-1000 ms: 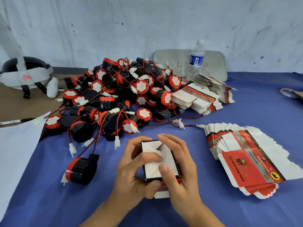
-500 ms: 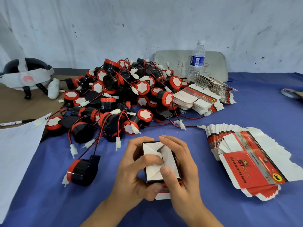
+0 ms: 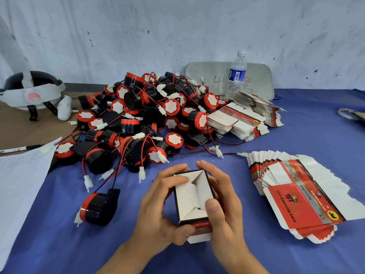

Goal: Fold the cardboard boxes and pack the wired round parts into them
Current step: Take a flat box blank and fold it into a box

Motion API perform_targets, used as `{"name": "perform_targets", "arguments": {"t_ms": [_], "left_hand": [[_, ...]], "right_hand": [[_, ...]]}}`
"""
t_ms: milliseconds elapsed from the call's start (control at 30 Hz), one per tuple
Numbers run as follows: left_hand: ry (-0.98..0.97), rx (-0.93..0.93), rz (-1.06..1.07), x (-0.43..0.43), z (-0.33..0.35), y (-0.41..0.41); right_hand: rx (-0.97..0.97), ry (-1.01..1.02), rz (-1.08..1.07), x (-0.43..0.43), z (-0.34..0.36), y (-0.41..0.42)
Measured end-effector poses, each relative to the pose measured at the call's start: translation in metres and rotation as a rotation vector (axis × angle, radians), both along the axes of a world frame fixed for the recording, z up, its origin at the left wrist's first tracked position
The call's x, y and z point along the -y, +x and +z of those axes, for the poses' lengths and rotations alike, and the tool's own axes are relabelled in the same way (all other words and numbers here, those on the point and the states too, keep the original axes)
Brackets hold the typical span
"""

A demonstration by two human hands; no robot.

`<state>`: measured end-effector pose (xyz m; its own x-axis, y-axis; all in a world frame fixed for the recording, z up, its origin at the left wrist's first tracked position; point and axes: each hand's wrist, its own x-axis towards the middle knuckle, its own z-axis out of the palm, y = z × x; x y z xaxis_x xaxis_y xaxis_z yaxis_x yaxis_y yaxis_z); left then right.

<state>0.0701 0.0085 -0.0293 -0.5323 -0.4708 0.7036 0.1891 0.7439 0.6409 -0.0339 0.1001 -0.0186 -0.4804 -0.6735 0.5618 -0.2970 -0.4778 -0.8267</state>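
Note:
A small cardboard box [image 3: 192,196], white flaps up and red print on its near side, sits between both hands above the blue cloth. My left hand [image 3: 158,210] grips its left side, thumb at the near bottom edge. My right hand [image 3: 223,208] grips the right side with the thumb pressing a folded white flap. A big heap of black-and-red wired round parts [image 3: 150,119] lies behind. One loose round part [image 3: 98,207] lies to the left of my hands. A fanned stack of flat red box blanks [image 3: 292,190] lies at the right.
More flat box blanks [image 3: 241,119] are stacked behind the heap, beside a water bottle [image 3: 236,74]. A white headset [image 3: 32,93] rests at the far left on brown board. A white paper sheet [image 3: 19,184] covers the left edge. A tape roll [image 3: 349,113] shows at the far right.
The bottom flaps have been pushed flatter into the box. My left thumb has slid from the flaps to the near edge; my right thumb now presses the flap's right side.

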Motion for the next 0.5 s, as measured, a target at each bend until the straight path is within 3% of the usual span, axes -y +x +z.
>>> {"name": "perform_targets", "arguments": {"t_ms": [233,333,367,500], "left_hand": [[0.070,-0.013,-0.035,-0.005,-0.001,-0.002],[0.224,-0.018,-0.136,-0.009,-0.002,-0.002],[0.260,-0.009,-0.161,-0.010,-0.003,-0.002],[0.361,0.087,-0.148,-0.009,-0.004,-0.002]], "right_hand": [[0.009,0.006,-0.033,-0.001,0.002,0.000],[0.073,0.014,-0.021,0.000,0.005,0.000],[0.191,0.039,-0.007,0.001,0.011,-0.002],[1.021,0.175,0.151,0.002,0.017,-0.023]]}}
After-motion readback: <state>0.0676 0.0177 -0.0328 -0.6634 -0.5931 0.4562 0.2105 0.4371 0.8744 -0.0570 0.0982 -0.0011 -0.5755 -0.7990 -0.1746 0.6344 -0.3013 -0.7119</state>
